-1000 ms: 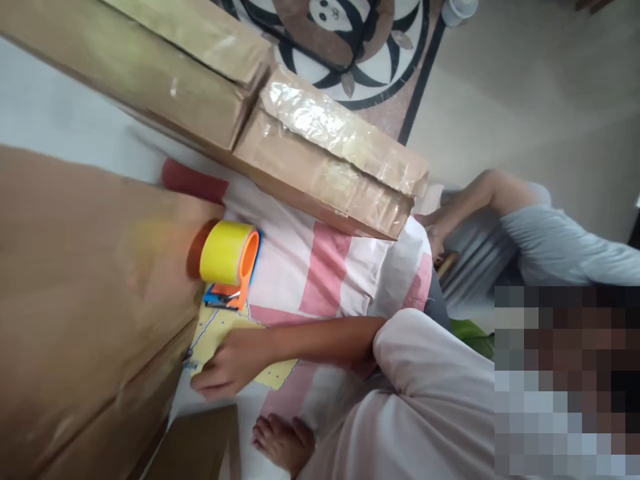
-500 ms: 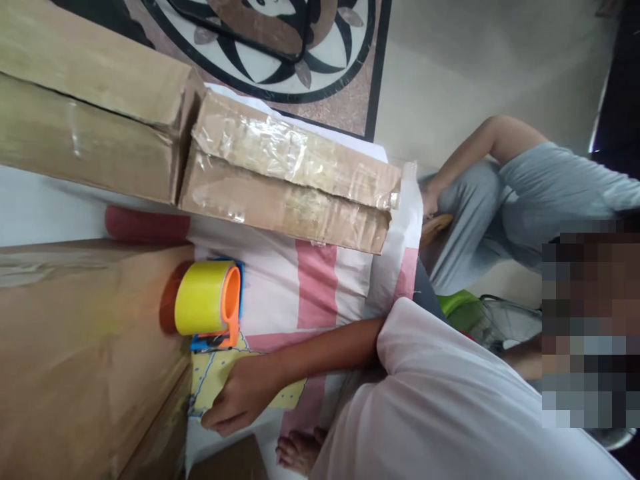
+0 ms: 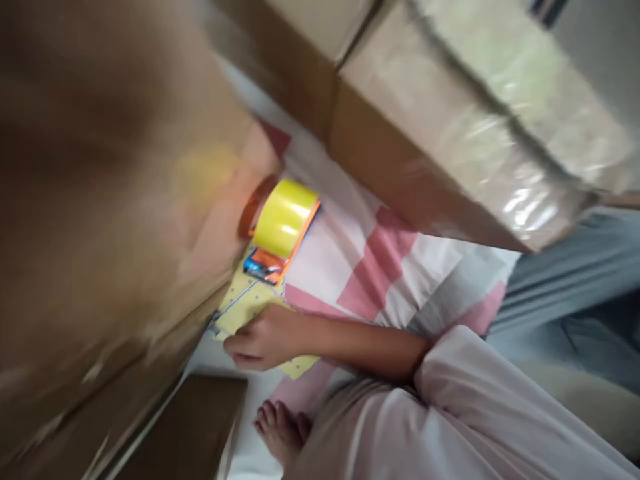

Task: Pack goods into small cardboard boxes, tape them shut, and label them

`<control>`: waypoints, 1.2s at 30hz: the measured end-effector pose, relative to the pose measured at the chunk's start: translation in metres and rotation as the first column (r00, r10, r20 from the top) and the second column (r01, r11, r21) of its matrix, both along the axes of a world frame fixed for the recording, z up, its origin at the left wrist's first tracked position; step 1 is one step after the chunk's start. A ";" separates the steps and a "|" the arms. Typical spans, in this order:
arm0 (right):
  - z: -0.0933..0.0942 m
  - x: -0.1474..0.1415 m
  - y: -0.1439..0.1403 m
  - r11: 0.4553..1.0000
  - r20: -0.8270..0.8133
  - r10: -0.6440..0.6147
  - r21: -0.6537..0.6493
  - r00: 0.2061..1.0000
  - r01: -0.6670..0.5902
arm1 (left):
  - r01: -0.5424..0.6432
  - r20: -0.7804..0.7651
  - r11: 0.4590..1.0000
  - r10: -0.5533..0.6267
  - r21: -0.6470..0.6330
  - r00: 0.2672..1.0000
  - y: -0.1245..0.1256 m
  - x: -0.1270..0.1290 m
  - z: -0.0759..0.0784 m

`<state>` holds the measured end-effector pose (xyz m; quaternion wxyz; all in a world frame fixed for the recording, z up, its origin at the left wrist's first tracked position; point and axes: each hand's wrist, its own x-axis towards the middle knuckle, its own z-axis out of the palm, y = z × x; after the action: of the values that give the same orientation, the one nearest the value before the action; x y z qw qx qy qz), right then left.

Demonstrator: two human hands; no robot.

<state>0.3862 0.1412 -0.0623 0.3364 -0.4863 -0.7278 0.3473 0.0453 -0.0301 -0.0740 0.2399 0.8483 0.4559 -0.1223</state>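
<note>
My right hand is closed, its fingers curled under, over a yellow dotted patch of the cloth. Whatever the fingers hold, if anything, is hidden. Just beyond the hand a tape dispenser, orange and blue, carries a wide yellow tape roll; the hand does not touch it. A large brown cardboard box, blurred, fills the left side close to the dispenser. My left hand is out of the picture.
Two taped cardboard boxes, a nearer one and one behind, stand end to end at the top. A small dark carton lies at the bottom left. Below the hand is a bare foot. Another person's grey clothing shows at right.
My view has turned and come closer to the boxes, with blur. The right hand stays closed at about the same place beside the tape dispenser. The other person's face has left the view.
</note>
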 end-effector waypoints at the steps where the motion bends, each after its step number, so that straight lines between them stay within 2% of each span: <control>1: -0.002 -0.001 0.000 1.000 0.010 -0.007 0.007 1.000 0.007 | -0.097 0.020 0.987 0.095 0.129 0.995 -0.010 0.005 -0.003; 2: -0.004 -0.001 -0.001 1.000 0.022 -0.011 0.011 1.000 0.011 | -0.149 0.056 0.965 0.140 0.215 0.989 -0.018 0.011 -0.005; 3: -0.005 -0.001 -0.001 1.000 0.032 -0.011 0.017 0.999 0.011 | -0.142 0.076 0.957 0.127 0.252 0.989 -0.023 0.018 -0.006; 6: -0.005 0.002 -0.002 0.999 0.060 -0.025 0.031 0.998 0.023 | -0.072 0.107 0.953 0.042 0.295 0.993 -0.025 0.037 -0.005; 10: -0.007 0.007 -0.005 0.994 0.085 -0.104 0.038 0.991 0.101 | -0.100 0.153 0.929 0.048 0.355 0.987 -0.018 0.051 -0.001; 15: -0.014 0.007 -0.004 0.984 -0.102 -0.175 0.005 0.979 0.176 | -0.124 0.160 0.915 0.067 0.385 0.985 -0.014 0.057 -0.003; 18: -0.017 0.007 0.000 0.985 -0.273 -0.172 -0.051 0.947 0.164 | -0.131 0.171 0.911 0.067 0.391 0.983 -0.012 0.059 -0.004; 22: -0.015 0.008 0.000 0.971 -0.444 -0.217 -0.192 0.869 0.144 | -0.147 0.194 0.906 0.074 0.397 0.978 -0.011 0.061 -0.003; 25: -0.008 0.006 -0.004 0.959 -0.490 -0.231 -0.259 0.840 0.112 | -0.148 0.188 0.907 0.079 0.393 0.979 -0.010 0.062 -0.003; 31: 0.012 -0.005 -0.018 0.952 -0.536 -0.202 -0.303 0.820 0.036 | -0.166 0.179 0.915 0.106 0.367 0.978 -0.010 0.063 -0.001; 36: 0.015 -0.012 -0.023 0.942 -0.581 -0.186 -0.334 0.792 -0.024 | -0.186 0.180 0.926 0.133 0.327 0.975 -0.009 0.064 0.002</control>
<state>0.3742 0.1178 -0.0476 0.4812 -0.4294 -0.4930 0.5840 0.1089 -0.0392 -0.0718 0.1328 0.8440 0.5178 0.0449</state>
